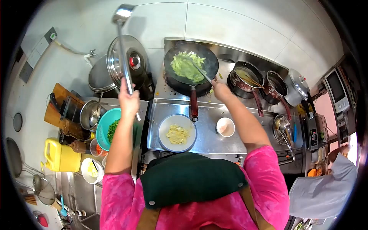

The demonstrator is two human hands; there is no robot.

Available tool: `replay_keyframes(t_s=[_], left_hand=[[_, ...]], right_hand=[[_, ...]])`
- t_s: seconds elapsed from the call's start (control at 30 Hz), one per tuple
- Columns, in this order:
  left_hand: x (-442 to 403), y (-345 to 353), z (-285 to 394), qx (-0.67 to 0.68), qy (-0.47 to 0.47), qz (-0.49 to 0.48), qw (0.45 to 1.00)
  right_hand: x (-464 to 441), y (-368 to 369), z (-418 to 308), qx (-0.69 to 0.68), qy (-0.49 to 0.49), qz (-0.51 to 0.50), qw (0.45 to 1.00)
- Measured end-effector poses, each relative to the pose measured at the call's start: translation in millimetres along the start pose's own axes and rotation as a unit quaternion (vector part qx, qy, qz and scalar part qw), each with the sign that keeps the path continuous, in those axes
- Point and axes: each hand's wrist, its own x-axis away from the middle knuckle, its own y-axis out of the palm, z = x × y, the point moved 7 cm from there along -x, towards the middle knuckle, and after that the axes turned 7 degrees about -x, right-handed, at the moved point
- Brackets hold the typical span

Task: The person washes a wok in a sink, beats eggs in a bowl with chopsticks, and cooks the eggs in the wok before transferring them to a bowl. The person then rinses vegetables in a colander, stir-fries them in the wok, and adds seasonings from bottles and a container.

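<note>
Chopped greens (181, 68) lie beyond and between left hand (129, 101) and right hand (221, 91).

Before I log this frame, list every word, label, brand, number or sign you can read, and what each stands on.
No text can be read anywhere in this view.
Black control panel, right of the stove: any marks are too small to read.
White appliance, far right: any marks on it are too small to read.
</note>
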Motion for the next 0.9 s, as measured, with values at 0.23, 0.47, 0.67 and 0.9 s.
replay_keyframes(t_s=[0.23, 0.47, 0.67, 0.9], left_hand=[[-39, -125, -42, -0.052, -0.092, 0.059, 0.993], [-82, -152, -95, -0.027, -0.211, 0.031, 0.977], [-121, -152, -148, -0.065, -0.316, -0.021, 0.946], [-165, -138, -193, -0.079, -0.337, -0.039, 0.937]], right_hand=[[56, -89, -11, 0.223, 0.005, -0.045, 0.974], [82, -78, -41, 0.120, -0.063, -0.035, 0.990], [70, -74, -40, 0.167, 0.069, -0.061, 0.982], [98, -67, -32, 0.158, 0.030, -0.032, 0.986]])
